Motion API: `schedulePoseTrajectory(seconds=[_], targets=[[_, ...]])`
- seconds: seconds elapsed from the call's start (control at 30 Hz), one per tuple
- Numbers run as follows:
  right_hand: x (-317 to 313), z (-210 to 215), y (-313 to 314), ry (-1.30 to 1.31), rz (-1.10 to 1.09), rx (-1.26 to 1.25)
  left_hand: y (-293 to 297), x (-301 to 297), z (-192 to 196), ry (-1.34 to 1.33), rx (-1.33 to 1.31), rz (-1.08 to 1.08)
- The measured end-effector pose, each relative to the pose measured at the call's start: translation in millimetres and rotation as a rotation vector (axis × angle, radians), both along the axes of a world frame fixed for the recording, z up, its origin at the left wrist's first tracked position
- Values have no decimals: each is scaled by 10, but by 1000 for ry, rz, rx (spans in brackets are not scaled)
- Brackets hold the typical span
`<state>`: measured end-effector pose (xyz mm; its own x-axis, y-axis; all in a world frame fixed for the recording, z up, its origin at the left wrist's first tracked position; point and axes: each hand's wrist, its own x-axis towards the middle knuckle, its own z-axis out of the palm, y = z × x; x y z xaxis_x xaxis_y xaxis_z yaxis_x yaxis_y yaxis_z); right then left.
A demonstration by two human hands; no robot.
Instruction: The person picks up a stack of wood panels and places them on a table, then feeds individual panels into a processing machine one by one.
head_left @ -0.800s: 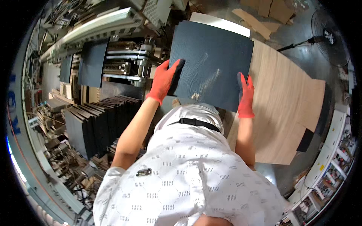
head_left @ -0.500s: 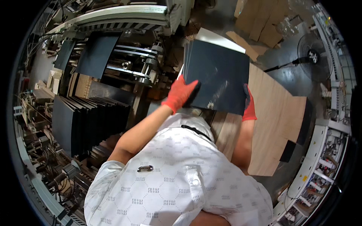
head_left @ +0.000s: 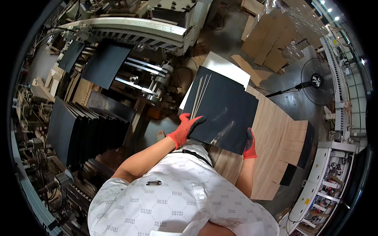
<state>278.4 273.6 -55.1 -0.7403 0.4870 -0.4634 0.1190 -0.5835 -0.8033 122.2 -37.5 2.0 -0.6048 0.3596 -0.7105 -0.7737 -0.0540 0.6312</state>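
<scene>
Overhead, the long machine (head_left: 130,31) runs across the far left, its rollers (head_left: 151,74) carrying a dark sheet (head_left: 103,65) flat, presumably so it can feed through. Right of the person lies a stack of wood-grain boards (head_left: 275,145), spread flat on the floor side where sheets can be laid down or lifted off. On the near left, dark panels (head_left: 84,133) stand on edge in a row, which keeps each one easy to pull out. Between these, the black panel (head_left: 222,110) is held in front of the chest, tilted, over the near end of the boards, a white sheet (head_left: 228,69) showing behind its far edge. The left hand (head_left: 187,128), in a red glove, lies spread on the panel's left edge with fingers pressing its face; the right hand (head_left: 249,143), also gloved, curls round the near right edge, so the wide sheet is steadied from both sides. A fan (head_left: 317,80) stands at the far right.
</scene>
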Motion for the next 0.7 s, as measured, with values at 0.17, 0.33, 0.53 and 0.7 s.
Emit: schedulePoseTrajectory(seconds=[0.17,0.33,0.53,0.7], targets=[[-202,543,-187,-68,-28,-142,-94,-53,110,-93,441,-217],[-141,570,-116,113,-60,-99,-109,-313,287,82,479,-343],[-695,976,186,337,229,533,-87,-837,569,743,272,-488],[-862,682,369,221,359,633,-75,-1226,152,979,17,-639]])
